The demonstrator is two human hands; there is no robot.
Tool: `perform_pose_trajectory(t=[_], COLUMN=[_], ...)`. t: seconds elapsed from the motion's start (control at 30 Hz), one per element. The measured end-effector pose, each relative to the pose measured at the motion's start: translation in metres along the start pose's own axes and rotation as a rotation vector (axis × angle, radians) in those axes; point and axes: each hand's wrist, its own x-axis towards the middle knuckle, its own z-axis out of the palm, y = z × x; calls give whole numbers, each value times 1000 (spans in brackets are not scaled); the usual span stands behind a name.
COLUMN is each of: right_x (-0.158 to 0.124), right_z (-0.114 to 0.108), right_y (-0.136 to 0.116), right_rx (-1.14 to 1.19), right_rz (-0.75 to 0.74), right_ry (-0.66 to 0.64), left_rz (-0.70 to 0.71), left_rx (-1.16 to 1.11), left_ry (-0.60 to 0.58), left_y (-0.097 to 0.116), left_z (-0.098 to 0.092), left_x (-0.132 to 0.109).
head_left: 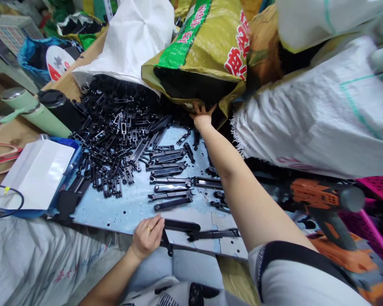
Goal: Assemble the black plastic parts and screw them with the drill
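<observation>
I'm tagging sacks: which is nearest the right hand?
The glossy gold plastic sack with a green band and red lettering; the right hand is at its lower rim. The plain white sack and green-lined white woven sack are farther away.

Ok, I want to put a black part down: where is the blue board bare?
The widest bare patch on the board lies between the pile, the near edge and the left hand, bar a few specks. A narrow gap parts the pile from the rows of parts. It's crowded far left, under the pile, and mid-board, under the rows.
</observation>
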Motion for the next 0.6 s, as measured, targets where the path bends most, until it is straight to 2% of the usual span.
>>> perform_pose_trajectory(t=[0.17, 0.23, 0.3, 0.4, 0.47, 0.6], right_x=[23, 30, 29, 13, 2, 7], right_z=[-5, -12, -17, -12, -2, 13], right_y=[30, 43, 46, 33, 18, -1], right_rx=[-149, -225, -266, -200, -93, 167], right_rz=[109, 170, 159, -14, -66, 172], right_ry=[-67, -49, -10, 119, 174, 28], left_rz=[-4, -4, -6, -27, -34, -21], left_rx=[-21, -18, -4, 6, 7, 6], left_ry=[-29, -24, -18, -33, -49, -68], left_y=[-2, -2, -1, 0, -1, -1], left_z=[0, 0, 1, 2, 3, 5], left_x=[-4, -5, -6, -8, -9, -13])
